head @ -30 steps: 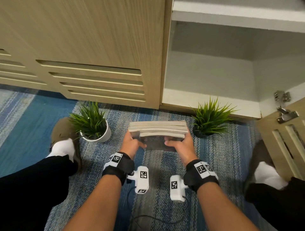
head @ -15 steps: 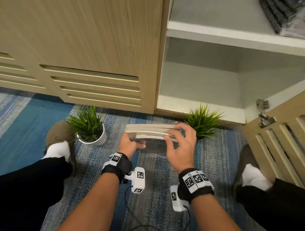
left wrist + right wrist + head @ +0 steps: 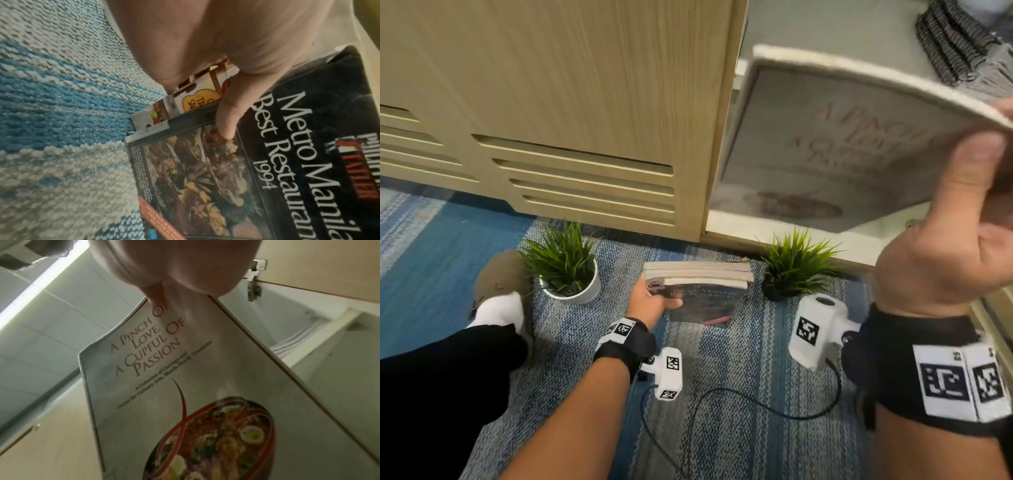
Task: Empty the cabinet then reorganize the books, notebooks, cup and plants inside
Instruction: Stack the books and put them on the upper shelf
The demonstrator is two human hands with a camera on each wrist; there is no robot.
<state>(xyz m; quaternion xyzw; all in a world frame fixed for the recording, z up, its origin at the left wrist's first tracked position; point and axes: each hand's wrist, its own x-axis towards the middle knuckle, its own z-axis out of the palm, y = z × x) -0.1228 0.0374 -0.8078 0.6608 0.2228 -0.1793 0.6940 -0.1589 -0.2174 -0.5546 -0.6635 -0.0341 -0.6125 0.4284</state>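
The head camera looks down and forward from above the person's knees, taking in the blue-and-grey woven carpet (image 3: 739, 428), the slatted light-wood cabinet front (image 3: 585, 178) and the white open compartment (image 3: 808, 31) at upper right.

The left wrist camera sits low, just above the carpet (image 3: 61, 146), facing along the left hand (image 3: 216, 40) and very near the dark-covered restaurant guide book (image 3: 287, 146), which the head view also shows lower centre (image 3: 702, 301).

The right wrist camera is raised and looks along the right hand (image 3: 174, 264) into the compartment, close to the pale grey cookbook with red lettering (image 3: 205, 386); the head view shares this book (image 3: 825, 144).
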